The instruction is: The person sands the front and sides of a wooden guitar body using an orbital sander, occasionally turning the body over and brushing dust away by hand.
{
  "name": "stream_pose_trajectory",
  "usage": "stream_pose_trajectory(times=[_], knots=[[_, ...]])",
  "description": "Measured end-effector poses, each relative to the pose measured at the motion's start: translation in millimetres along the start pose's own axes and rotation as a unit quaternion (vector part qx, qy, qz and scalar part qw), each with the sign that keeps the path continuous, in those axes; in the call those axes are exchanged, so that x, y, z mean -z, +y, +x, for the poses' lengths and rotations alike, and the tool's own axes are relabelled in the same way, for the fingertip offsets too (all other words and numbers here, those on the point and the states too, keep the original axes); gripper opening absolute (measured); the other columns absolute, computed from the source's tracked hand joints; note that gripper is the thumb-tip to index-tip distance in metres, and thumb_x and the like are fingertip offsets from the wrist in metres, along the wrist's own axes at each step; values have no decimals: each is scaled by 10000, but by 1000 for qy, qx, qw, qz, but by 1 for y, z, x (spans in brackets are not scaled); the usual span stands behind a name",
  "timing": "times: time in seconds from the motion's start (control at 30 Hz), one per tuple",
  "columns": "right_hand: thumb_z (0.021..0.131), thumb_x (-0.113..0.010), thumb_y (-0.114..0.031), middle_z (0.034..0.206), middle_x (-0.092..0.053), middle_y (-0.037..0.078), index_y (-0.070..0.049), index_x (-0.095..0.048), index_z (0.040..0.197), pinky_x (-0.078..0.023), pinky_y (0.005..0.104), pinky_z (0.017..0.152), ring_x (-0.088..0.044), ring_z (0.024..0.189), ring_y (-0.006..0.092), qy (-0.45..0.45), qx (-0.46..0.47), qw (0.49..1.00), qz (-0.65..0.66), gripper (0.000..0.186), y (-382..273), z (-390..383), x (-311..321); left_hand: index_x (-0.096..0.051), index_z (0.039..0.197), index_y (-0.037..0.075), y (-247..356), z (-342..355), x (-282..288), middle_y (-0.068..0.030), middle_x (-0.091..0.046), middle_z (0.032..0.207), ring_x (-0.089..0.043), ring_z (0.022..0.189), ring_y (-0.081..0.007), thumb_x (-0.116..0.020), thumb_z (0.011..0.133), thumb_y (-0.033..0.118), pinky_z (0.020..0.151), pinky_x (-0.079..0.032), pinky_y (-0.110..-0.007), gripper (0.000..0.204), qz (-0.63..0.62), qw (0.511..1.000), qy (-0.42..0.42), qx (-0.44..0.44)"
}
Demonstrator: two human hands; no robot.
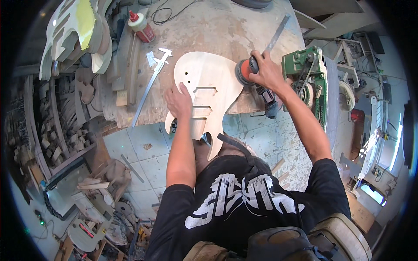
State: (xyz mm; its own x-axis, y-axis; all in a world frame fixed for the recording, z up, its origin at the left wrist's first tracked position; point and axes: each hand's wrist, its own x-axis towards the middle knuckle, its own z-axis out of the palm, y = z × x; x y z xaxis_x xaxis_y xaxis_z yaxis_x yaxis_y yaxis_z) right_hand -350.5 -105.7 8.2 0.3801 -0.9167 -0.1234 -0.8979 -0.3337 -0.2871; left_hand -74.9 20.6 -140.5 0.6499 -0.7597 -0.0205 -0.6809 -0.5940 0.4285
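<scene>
A pale wooden electric guitar body [217, 71] lies on the worktable, its pickup cutouts and small drilled holes facing up and its horns reaching past the near edge toward me. My left hand [179, 101] rests flat on its left side, fingers spread. With my right hand [266, 69] I grip an orange and black orbital sander [244, 75], whose round pad is against the body's right edge. A dark tool part [271, 104] sits just below my right hand at the table edge; whether it belongs to the sander I cannot tell.
Left of the guitar body lies a metal caliper [150, 89], with a red-capped glue bottle [143, 28] beyond it. A steel ruler [278, 34] lies at the far right of the worktable [204, 26]. A green machine [305, 78] stands right; stacked guitar bodies [69, 30] fill the far left.
</scene>
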Motion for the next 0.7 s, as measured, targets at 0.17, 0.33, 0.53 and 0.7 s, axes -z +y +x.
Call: stream_pose_trajectory(times=[0.17,0.33,0.53,0.7], knots=[[731,-707,-263,1153,-529,255,-152,-494,1353,-530,560,818,-649,940,512,-2,14,1000,0,667,-12,-5,-3,-678,1094,-12,0,1,2,-218,-646,1133,-583,1127,-400,-485,1044,422,932,-502,-527,479,-4,1000,-8,5],[758,-734,-281,1162,-524,268,-141,-494,1364,-549,564,811,-661,935,501,14,-9,1000,-20,667,12,2,0,-678,1095,-7,2,0,2,-217,-645,1136,-582,1126,-402,-482,1043,421,930,-505,-530,474,-5,1000,-7,8],[737,-702,-266,1166,-529,252,-153,-494,1359,-537,563,798,-658,914,503,3,12,1000,-12,665,-15,0,-1,-682,1095,-2,0,0,3,-215,-643,1145,-581,1126,-405,-476,1045,423,931,-507,-530,475,2,1000,-16,12],[767,-720,-275,1156,-527,256,-145,-501,1334,-550,555,787,-659,907,500,3,15,999,-31,622,3,9,1,-680,1090,-4,3,0,4,-218,-642,1146,-581,1127,-406,-472,1046,430,930,-507,-531,484,-7,1000,-16,5]])
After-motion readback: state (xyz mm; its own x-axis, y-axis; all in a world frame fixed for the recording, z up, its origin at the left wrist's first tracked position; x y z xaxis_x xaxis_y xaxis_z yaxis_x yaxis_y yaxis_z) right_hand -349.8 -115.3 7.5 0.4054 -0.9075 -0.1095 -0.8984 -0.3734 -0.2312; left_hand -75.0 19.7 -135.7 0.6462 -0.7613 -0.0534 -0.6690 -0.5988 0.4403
